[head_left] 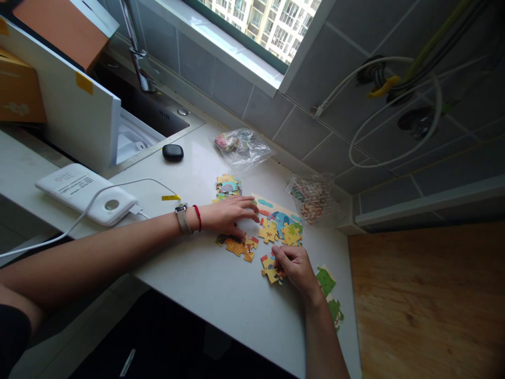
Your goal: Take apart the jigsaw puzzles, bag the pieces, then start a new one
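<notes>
My left hand (232, 215) reaches over the puzzle with its fingers stretched apart, and its thumb tip is by the leopard puzzle pieces (237, 247). Beyond its fingers are joined pieces with a blue elephant (279, 218); behind the hand is another joined section (228, 185), partly covered. My right hand (294, 266) is closed, fingers curled and thumb against the index finger. It partly hides a yellow puzzle section (270, 269) beneath it; whether anything is inside the fingers is hidden. Green puzzle pieces (325, 280) lie right of that wrist.
Two clear plastic bags, one (244, 147) near the wall and one with pieces (313, 197), lie at the back. A black case (172, 152), a white power bank (89, 193) with a cable and a sink (173, 126) are leftward. A wooden surface (426, 295) borders the right.
</notes>
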`<move>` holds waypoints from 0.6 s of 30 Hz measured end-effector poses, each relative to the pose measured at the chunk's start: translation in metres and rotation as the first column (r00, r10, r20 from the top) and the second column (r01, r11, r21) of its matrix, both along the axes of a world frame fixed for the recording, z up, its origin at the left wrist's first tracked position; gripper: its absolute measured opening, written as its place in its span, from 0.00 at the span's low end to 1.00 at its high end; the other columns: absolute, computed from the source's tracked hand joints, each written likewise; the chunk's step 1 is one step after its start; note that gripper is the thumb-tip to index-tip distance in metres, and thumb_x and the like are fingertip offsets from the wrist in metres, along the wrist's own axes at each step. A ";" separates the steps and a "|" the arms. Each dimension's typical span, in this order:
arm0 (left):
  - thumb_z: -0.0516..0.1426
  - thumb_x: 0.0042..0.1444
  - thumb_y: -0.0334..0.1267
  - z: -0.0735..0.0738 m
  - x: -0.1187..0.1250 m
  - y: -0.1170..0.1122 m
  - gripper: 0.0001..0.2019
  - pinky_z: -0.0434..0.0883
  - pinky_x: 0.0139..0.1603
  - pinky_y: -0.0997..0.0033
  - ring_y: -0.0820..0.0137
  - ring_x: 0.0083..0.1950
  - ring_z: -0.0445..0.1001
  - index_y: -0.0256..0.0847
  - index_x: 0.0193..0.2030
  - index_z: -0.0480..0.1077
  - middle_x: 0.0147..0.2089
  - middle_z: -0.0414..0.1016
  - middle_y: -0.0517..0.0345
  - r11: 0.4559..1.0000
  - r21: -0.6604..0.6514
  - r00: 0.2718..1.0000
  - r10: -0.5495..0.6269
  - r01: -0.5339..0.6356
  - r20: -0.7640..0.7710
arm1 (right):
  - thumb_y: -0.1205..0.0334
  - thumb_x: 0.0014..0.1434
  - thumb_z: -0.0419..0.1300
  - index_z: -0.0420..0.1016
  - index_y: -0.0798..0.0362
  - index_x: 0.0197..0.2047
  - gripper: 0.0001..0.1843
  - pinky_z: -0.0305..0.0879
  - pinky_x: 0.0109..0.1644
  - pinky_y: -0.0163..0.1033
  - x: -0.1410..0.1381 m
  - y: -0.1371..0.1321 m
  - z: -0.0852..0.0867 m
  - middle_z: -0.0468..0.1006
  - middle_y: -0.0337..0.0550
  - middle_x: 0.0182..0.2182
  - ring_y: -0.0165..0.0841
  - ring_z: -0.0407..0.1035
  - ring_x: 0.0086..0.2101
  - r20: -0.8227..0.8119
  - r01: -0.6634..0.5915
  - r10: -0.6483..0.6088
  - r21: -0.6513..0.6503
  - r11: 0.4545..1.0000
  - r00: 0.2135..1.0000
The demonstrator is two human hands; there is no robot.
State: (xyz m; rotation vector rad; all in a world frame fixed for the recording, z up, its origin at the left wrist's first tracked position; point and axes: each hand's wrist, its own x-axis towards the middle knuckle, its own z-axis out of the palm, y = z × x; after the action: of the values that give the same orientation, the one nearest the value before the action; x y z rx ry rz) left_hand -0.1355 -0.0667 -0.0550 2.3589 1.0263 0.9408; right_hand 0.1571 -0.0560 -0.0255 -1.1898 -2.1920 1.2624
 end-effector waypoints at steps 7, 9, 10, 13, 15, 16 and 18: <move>0.68 0.60 0.40 0.002 0.000 0.001 0.17 0.70 0.65 0.49 0.54 0.63 0.72 0.48 0.55 0.77 0.58 0.78 0.48 0.999 0.029 0.999 -0.025 0.026 -0.038 | 0.44 0.65 0.62 0.90 0.52 0.38 0.22 0.72 0.32 0.37 0.002 0.000 -0.002 0.86 0.46 0.28 0.38 0.78 0.29 -0.013 -0.015 0.015 -0.025 1.000 1.000; 0.68 0.60 0.39 0.003 0.000 0.001 0.17 0.71 0.64 0.50 0.55 0.63 0.73 0.48 0.55 0.77 0.58 0.78 0.48 0.999 0.020 0.999 -0.029 0.030 -0.042 | 0.47 0.65 0.63 0.89 0.51 0.44 0.20 0.73 0.35 0.38 0.002 0.000 -0.003 0.86 0.45 0.32 0.38 0.77 0.31 -0.012 -0.006 0.006 -0.006 1.000 1.000; 0.68 0.60 0.38 0.003 0.000 0.001 0.16 0.71 0.63 0.51 0.56 0.61 0.74 0.48 0.55 0.77 0.58 0.78 0.49 0.999 0.014 0.999 -0.033 0.033 -0.032 | 0.48 0.65 0.63 0.88 0.51 0.48 0.20 0.71 0.34 0.37 0.002 0.000 -0.003 0.85 0.43 0.30 0.36 0.75 0.29 -0.003 0.003 -0.003 -0.001 1.000 1.000; 0.67 0.60 0.37 0.005 0.000 0.001 0.15 0.74 0.59 0.56 0.59 0.56 0.77 0.49 0.54 0.78 0.54 0.80 0.50 0.998 -0.007 0.998 -0.054 0.055 0.024 | 0.49 0.66 0.62 0.83 0.53 0.58 0.24 0.59 0.24 0.34 0.003 0.001 -0.006 0.73 0.34 0.18 0.29 0.59 0.19 0.045 0.023 -0.024 0.019 1.000 0.999; 0.66 0.61 0.37 0.005 0.000 0.001 0.14 0.75 0.56 0.57 0.60 0.53 0.78 0.49 0.53 0.79 0.51 0.81 0.51 0.998 -0.016 0.997 -0.064 0.065 0.046 | 0.49 0.66 0.61 0.83 0.54 0.58 0.24 0.55 0.24 0.34 0.003 0.002 -0.007 0.67 0.31 0.16 0.28 0.55 0.19 0.071 0.038 -0.044 0.085 0.996 0.996; 0.66 0.61 0.37 0.005 0.001 0.001 0.13 0.75 0.55 0.57 0.60 0.52 0.78 0.49 0.53 0.79 0.50 0.81 0.51 0.998 -0.017 0.996 -0.067 0.068 0.052 | 0.49 0.66 0.61 0.84 0.54 0.56 0.23 0.55 0.24 0.34 0.003 0.003 -0.008 0.67 0.32 0.16 0.28 0.55 0.19 0.078 0.053 -0.064 0.131 0.990 0.995; 0.66 0.61 0.40 0.004 0.001 0.001 0.13 0.75 0.54 0.58 0.60 0.51 0.78 0.49 0.52 0.79 0.49 0.81 0.51 0.997 -0.015 0.996 -0.073 0.074 0.049 | 0.49 0.66 0.61 0.87 0.53 0.50 0.20 0.57 0.26 0.35 0.003 0.004 -0.008 0.69 0.34 0.18 0.29 0.58 0.20 0.080 0.094 -0.114 0.217 0.972 0.990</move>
State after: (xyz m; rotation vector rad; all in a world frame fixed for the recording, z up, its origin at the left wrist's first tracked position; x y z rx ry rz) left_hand -0.1345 -0.0661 -0.0508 2.3314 0.9187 0.9534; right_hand 0.1604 -0.0519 -0.0337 -1.2793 -2.2313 0.9216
